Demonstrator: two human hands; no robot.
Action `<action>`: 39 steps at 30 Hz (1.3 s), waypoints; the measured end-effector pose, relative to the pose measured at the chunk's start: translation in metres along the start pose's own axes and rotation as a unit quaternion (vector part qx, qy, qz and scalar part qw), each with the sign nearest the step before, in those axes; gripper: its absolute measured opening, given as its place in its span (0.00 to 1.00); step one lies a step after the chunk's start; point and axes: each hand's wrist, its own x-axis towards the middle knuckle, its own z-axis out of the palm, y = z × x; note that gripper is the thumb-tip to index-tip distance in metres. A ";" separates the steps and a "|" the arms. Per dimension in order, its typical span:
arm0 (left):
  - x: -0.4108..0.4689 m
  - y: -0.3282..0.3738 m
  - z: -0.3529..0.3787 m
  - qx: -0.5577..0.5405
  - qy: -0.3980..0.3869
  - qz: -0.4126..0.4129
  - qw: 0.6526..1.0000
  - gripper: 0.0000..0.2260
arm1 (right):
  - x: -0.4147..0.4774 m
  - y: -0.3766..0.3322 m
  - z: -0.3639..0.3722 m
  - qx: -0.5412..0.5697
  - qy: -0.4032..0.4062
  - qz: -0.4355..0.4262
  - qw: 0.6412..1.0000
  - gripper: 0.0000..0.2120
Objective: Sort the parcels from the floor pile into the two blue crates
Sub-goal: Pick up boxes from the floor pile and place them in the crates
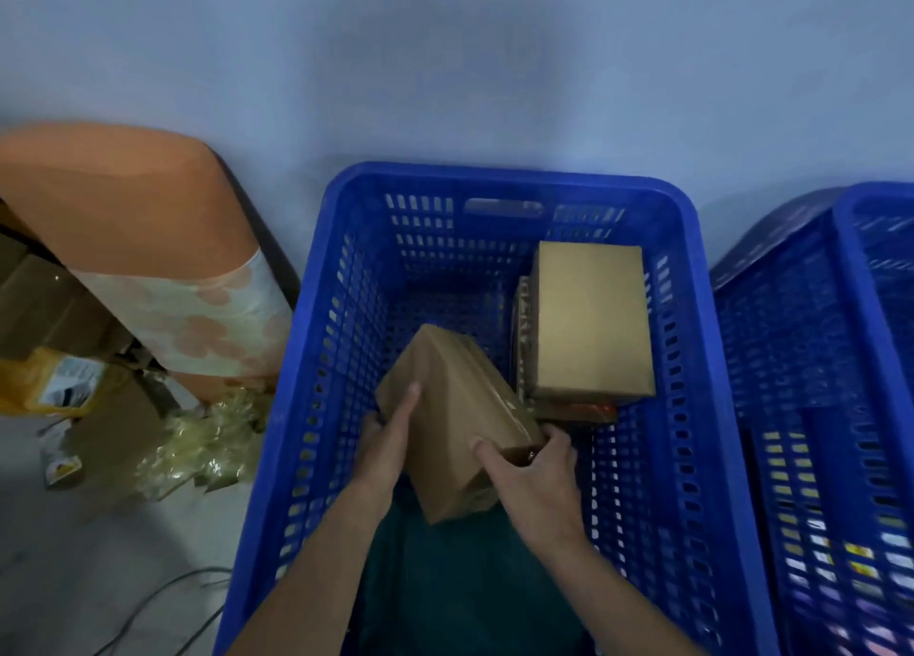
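No writing is showing on the brown parcel [455, 408], only plain cardboard with a strip of clear tape along one edge. The left hand [388, 440] is gripping its left side, thumb lying up the front face, and the right hand [536, 477] is clamping round its lower right end, so both hands are closed on the same parcel. It is being held tilted inside the middle blue crate [316, 358], clear of the crate's walls.

At the crate's far right a pale box [593, 319] is lying flat on top of a darker carton [583, 412] with reddish tape; a printed side [522, 339] is showing beside it, but the print is too blurred to read. Something dark green [470, 596], possibly the person's clothing, is filling the crate's near end beneath the forearms.

The second blue crate [791, 358] is standing just to the right, with small colourful items blurring through its lattice.

To the left, an orange roll [148, 259] with a pale flowered band is leaning against the wall [445, 62], partly hiding stacked cardboard boxes [34, 299]. A yellow packet [59, 383] is carrying a white label, unreadable. Crumpled plastic wrap [207, 443] and cables [163, 601] are lying on the floor [74, 532].
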 end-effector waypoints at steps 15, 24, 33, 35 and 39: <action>0.059 0.005 0.017 0.168 -0.124 0.042 0.977 0.31 | 0.098 0.004 0.076 0.264 -0.083 0.202 0.940 0.42; 0.083 0.004 0.034 0.205 -0.112 0.142 0.962 0.25 | 0.109 -0.002 0.085 0.294 -0.117 0.183 0.931 0.39; 0.043 0.009 0.025 0.206 -0.075 0.081 0.972 0.30 | 0.069 -0.019 0.035 0.259 -0.158 0.206 0.930 0.18; 0.017 0.015 0.020 0.216 -0.064 0.065 0.972 0.29 | 0.048 -0.029 0.014 0.246 -0.163 0.205 0.933 0.20; -0.058 0.034 0.009 0.264 -0.069 0.056 0.960 0.24 | -0.006 -0.047 -0.040 0.216 -0.172 0.191 0.942 0.20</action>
